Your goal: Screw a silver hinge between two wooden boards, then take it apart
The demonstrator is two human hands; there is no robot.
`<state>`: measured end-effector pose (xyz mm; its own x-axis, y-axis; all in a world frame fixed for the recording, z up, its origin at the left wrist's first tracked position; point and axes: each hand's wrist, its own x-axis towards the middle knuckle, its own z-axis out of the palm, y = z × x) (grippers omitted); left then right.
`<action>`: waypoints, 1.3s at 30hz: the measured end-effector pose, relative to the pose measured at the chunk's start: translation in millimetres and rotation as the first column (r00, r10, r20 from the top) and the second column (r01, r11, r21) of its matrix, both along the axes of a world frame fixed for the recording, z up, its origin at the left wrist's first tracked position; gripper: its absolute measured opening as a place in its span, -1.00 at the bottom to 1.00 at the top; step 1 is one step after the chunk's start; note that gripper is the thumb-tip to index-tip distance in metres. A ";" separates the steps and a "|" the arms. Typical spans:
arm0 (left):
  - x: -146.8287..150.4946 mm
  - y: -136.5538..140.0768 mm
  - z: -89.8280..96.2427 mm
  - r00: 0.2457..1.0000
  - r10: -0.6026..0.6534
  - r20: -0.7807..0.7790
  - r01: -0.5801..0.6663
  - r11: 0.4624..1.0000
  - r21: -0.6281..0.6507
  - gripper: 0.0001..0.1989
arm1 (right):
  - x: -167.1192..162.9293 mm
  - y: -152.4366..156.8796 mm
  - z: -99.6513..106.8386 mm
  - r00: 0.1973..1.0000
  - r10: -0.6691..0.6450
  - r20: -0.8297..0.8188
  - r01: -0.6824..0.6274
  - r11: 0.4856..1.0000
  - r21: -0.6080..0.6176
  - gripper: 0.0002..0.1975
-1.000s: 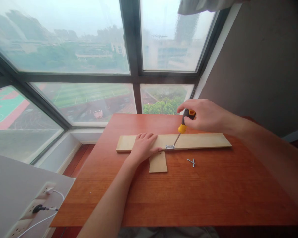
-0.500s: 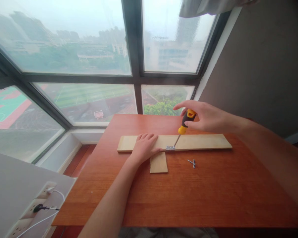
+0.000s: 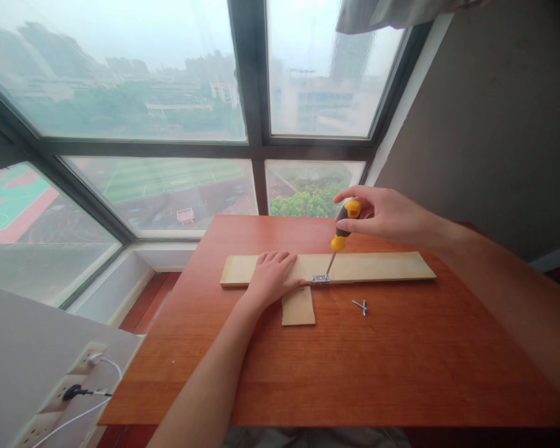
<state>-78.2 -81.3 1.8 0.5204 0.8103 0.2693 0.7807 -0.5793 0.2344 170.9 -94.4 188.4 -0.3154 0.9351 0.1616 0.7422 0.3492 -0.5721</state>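
Screwdriver (image 3: 341, 233): yellow-and-black handle held in the right hand (image 3: 382, 214), grip closed around the handle top with fingertips wrapped over it. The shaft runs down and toward 7 o'clock from the grip, tilted off vertical, and its tip sits on the small metal bracket (image 3: 320, 278). The bracket lies at the near edge of the long wooden board (image 3: 378, 266), at the joint where the short wooden piece (image 3: 298, 306) butts against that edge at a right angle

Long board axis: 9 o'clock to 3 o'clock across the counter (image 3: 401, 367). Short piece axis: 12 o'clock to 6 o'clock, projecting toward the person from the board's middle. Together they form a T

Left hand (image 3: 270, 277): flat, palm down, fingers extended and together, pressing on the long board just at 9 o'clock of the bracket, thumb close to the joint; this grip holds nothing, it only bears down. The left hand is the nearer of the two to the bracket; the right hand is above it and toward 1 o'clock

Loose screws (image 3: 360, 305): a small cluster lying on the bare counter at 4 o'clock of the bracket, near it but apart from both boards. No container is in view; the screws rest directly on the surface

Power strip (image 3: 74, 386) with plugged cables sits on a lower surface at 8 o'clock, well apart from the work
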 end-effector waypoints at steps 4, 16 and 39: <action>0.3 -0.2 0.7 1.000 0.001 0.000 -0.001 1.000 -0.012 -0.45 | 9.0 2.6 -5.8 0.900 -0.045 -0.434 -0.019 0.990 -0.143 -0.68; 0.5 -1.0 2.2 1.000 0.004 -0.001 -0.004 1.000 -0.023 -0.45 | 2.5 -5.6 -51.4 0.907 -0.120 -0.404 -0.011 0.951 -0.308 -0.83; -0.2 -1.4 1.9 1.000 -0.003 -0.004 0.003 1.000 -0.004 -0.45 | -41.4 -8.1 -106.5 0.707 0.137 0.694 -0.046 0.988 -0.149 -0.74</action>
<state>-78.4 -82.6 3.7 0.5241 0.8096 0.2643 0.7796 -0.5810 0.2338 129.6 -102.5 81.9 -0.3798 0.8922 -0.2446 0.9124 0.4049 0.0603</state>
